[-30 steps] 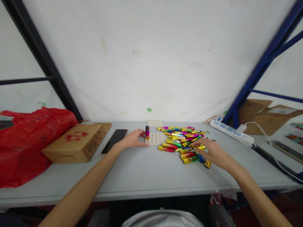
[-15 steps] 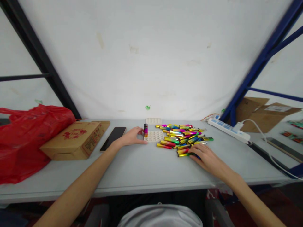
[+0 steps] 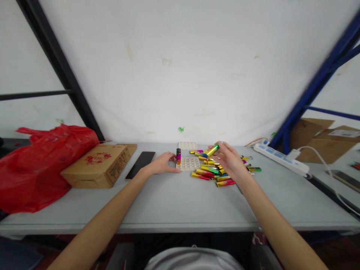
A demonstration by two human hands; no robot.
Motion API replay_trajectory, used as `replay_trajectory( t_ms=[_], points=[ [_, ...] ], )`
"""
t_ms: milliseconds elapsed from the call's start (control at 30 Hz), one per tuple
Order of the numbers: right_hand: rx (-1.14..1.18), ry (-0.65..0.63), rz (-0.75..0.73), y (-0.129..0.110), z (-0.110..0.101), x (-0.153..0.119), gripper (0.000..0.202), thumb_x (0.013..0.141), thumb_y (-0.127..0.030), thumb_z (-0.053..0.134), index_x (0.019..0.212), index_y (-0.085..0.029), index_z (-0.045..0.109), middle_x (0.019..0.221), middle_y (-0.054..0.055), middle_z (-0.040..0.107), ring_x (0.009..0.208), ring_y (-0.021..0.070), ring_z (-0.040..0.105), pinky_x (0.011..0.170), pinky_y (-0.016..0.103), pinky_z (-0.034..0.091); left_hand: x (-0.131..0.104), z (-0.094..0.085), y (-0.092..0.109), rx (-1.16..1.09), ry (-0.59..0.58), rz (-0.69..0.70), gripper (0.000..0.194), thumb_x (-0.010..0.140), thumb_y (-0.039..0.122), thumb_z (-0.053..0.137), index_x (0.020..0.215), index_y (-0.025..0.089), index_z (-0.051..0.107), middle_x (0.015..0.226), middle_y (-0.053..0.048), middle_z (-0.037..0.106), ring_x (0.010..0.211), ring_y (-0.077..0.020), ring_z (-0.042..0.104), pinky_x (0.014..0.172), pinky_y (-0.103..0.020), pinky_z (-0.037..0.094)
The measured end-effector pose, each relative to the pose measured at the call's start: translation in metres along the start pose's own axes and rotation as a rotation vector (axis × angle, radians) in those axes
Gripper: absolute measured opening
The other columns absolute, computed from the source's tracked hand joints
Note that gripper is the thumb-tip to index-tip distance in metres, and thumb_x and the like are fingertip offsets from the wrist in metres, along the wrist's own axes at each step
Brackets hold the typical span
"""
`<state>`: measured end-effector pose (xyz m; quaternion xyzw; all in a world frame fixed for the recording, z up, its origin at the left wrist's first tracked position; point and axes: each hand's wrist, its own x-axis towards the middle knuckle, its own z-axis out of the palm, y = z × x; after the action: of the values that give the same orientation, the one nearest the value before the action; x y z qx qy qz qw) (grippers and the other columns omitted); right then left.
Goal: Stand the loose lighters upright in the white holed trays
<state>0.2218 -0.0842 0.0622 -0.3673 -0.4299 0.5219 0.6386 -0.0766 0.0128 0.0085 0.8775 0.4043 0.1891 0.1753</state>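
My left hand [image 3: 163,163] rests at the left edge of a white tray with rows of round holes [image 3: 189,164]. Its thumb and fingers are apart, the thumb by the tray's front corner. Purple-and-yellow lighters with black tops [image 3: 178,157] stand upright at the tray's left side, one behind another. Above the pile, my right hand [image 3: 229,159] pinches a yellow-and-green lighter [image 3: 213,150], tilted. Below it lie several shiny multicoloured lighters [image 3: 206,173] in a loose heap, partly hidden by that hand.
Behind the tray lies a second white tray [image 3: 188,145] against the wall. To the left are a black phone [image 3: 141,165], a cardboard box [image 3: 95,165] and a red plastic bag [image 3: 47,165]. A white power strip [image 3: 281,160] with a cable lies right.
My right hand has lifted off the front right of the pile and moved up and left, now with a yellow-and-green lighter. My left hand stays by the tray. The view has shifted slightly.
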Motion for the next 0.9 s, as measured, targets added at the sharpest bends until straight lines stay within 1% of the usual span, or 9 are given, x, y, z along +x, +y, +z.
replay_trajectory(
  t_ms=[133, 233, 300, 400, 500, 633, 700, 767, 900],
  points=[
    [0.038, -0.136, 0.018, 0.013, 0.050, 0.030, 0.042, 0.073, -0.056, 0.085, 0.088, -0.022, 0.064, 0.074, -0.003, 0.067, 0.075, 0.0158, 0.071, 0.075, 0.030, 0.060, -0.001, 0.001, -0.001, -0.003, 0.016, 0.013, 0.072, 0.063, 0.073, 0.079, 0.104, 0.016, 0.068, 0.104, -0.011, 0.069, 0.098, -0.0308, 0.065, 0.088, -0.038, 0.050],
    [-0.044, -0.187, 0.023, 0.036, 0.069, 0.041, 0.046, 0.075, -0.063, 0.078, 0.091, -0.023, 0.061, 0.069, -0.007, 0.057, 0.059, 0.0109, 0.062, 0.056, 0.024, 0.056, -0.001, 0.002, -0.003, -0.008, 0.025, 0.022, 0.071, 0.063, 0.074, 0.079, 0.103, 0.017, 0.068, 0.103, -0.010, 0.069, 0.097, -0.0305, 0.065, 0.088, -0.038, 0.051],
    [-0.136, -0.200, 0.028, 0.053, 0.072, 0.041, 0.048, 0.081, -0.069, 0.068, 0.092, -0.024, 0.057, 0.067, -0.008, 0.055, 0.044, 0.0071, 0.048, 0.042, 0.021, 0.046, -0.001, 0.003, -0.004, -0.005, 0.029, 0.027, 0.071, 0.063, 0.074, 0.078, 0.103, 0.017, 0.067, 0.103, -0.010, 0.069, 0.097, -0.0304, 0.065, 0.088, -0.038, 0.050],
    [-0.207, -0.246, 0.095, 0.068, 0.067, 0.038, 0.047, 0.085, -0.072, 0.061, 0.094, -0.026, 0.053, 0.058, -0.012, 0.047, 0.037, 0.0054, 0.026, 0.035, 0.018, 0.029, -0.001, 0.003, -0.004, -0.015, 0.028, 0.023, 0.072, 0.063, 0.074, 0.079, 0.104, 0.017, 0.067, 0.104, -0.010, 0.069, 0.097, -0.0302, 0.065, 0.088, -0.038, 0.051],
    [-0.206, -0.255, 0.167, 0.070, 0.062, 0.034, 0.049, 0.085, -0.073, 0.061, 0.090, -0.026, 0.053, 0.052, -0.013, 0.030, 0.039, 0.0060, 0.018, 0.037, 0.017, 0.016, -0.001, 0.003, -0.003, -0.023, 0.022, 0.019, 0.071, 0.063, 0.074, 0.079, 0.104, 0.017, 0.067, 0.104, -0.010, 0.069, 0.097, -0.0304, 0.065, 0.087, -0.038, 0.051],
    [-0.225, -0.211, 0.253, 0.070, 0.065, 0.033, 0.063, 0.087, -0.082, 0.045, 0.065, -0.022, 0.046, 0.049, -0.010, 0.021, 0.040, 0.0067, 0.015, 0.040, 0.022, 0.010, -0.001, 0.002, -0.002, -0.009, 0.029, 0.027, 0.070, 0.062, 0.073, 0.079, 0.103, 0.018, 0.068, 0.104, -0.009, 0.069, 0.096, -0.0301, 0.065, 0.087, -0.038, 0.051],
    [-0.269, -0.176, 0.246, 0.072, 0.069, 0.031, 0.064, 0.091, -0.076, 0.041, 0.056, -0.023, 0.038, 0.046, -0.009, 0.020, 0.039, 0.0072, 0.015, 0.041, 0.024, 0.010, -0.001, 0.002, -0.002, -0.005, 0.026, 0.023, 0.070, 0.063, 0.073, 0.079, 0.104, 0.018, 0.068, 0.104, -0.009, 0.069, 0.096, -0.0298, 0.065, 0.087, -0.038, 0.051],
    [-0.317, -0.151, 0.204, 0.074, 0.073, 0.030, 0.059, 0.095, -0.064, 0.041, 0.052, -0.024, 0.032, 0.044, -0.008, 0.021, 0.039, 0.0077, 0.015, 0.041, 0.025, 0.011, -0.001, 0.001, -0.002, -0.007, 0.025, 0.019, 0.070, 0.063, 0.072, 0.079, 0.105, 0.017, 0.068, 0.104, -0.010, 0.069, 0.096, -0.0298, 0.065, 0.086, -0.038, 0.051],
    [-0.387, -0.130, 0.130, 0.075, 0.076, 0.025, 0.050, 0.095, -0.042, 0.036, 0.049, -0.024, 0.031, 0.041, -0.006, 0.025, 0.039, 0.0085, 0.019, 0.042, 0.026, 0.014, -0.001, 0.001, -0.002, -0.004, 0.029, 0.022, 0.068, 0.063, 0.072, 0.079, 0.102, 0.017, 0.068, 0.102, -0.009, 0.069, 0.097, -0.0303, 0.065, 0.087, -0.038, 0.051]
  ],
)
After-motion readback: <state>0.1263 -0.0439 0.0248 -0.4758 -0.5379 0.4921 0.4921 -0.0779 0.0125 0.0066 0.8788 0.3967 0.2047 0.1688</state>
